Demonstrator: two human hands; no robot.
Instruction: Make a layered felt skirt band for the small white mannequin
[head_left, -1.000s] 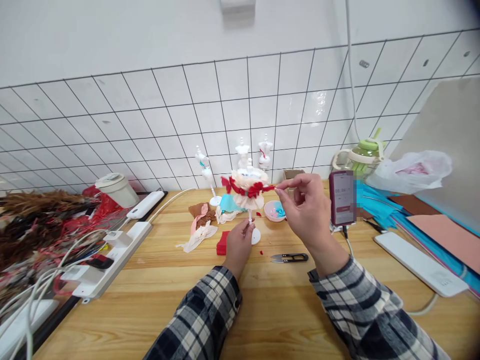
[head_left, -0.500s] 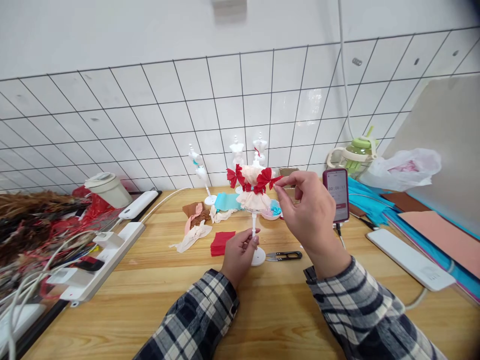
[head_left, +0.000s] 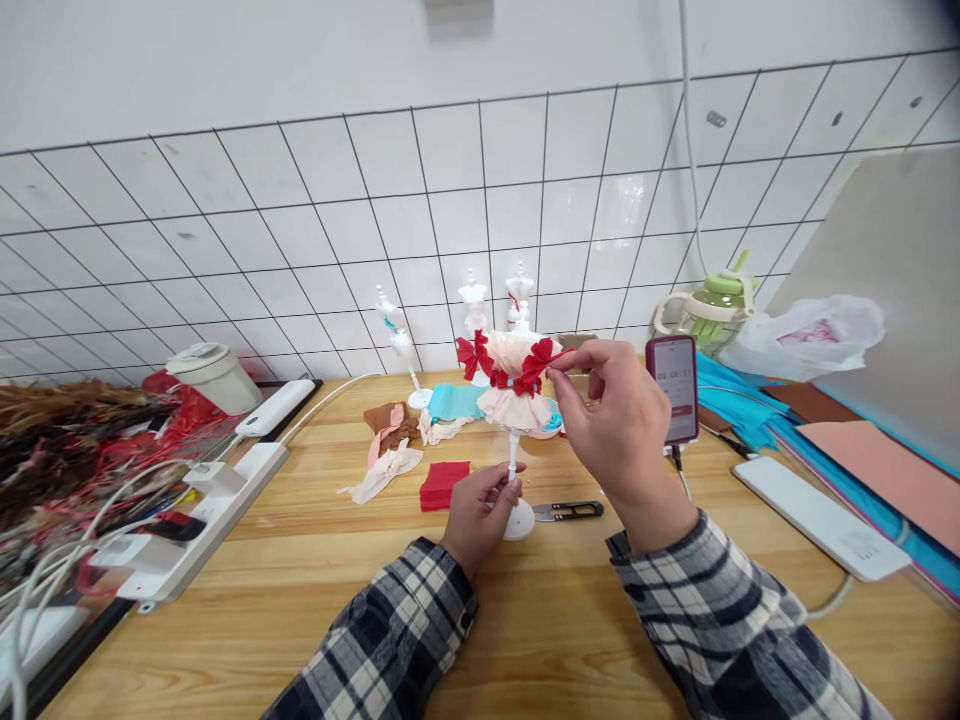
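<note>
A small white doll mannequin wears a cream paper dress [head_left: 517, 408] with red pleated pieces at both shoulders and red trim at the waist. My left hand [head_left: 484, 510] is closed round the thin white stand [head_left: 513, 458] just above its round base. With thumb and forefinger, my right hand [head_left: 607, 420] pinches the edge of the red crepe paper [head_left: 541, 362] on the mannequin's right-hand side. A stack of red paper [head_left: 444, 485] lies left of the base, and thread snips [head_left: 570, 511] lie to its right.
Other white mannequins [head_left: 397, 340] stand by the tiled wall. Cream, brown and blue paper scraps [head_left: 387, 472] lie at the left centre. A phone [head_left: 672, 388] stands upright on the right, near a power bank [head_left: 821, 518]. A power strip [head_left: 206, 520] with cables runs along the left.
The mannequin has shifted slightly to the right and toward me, its top tilting a little. Both hands keep their grip, almost in the same place.
</note>
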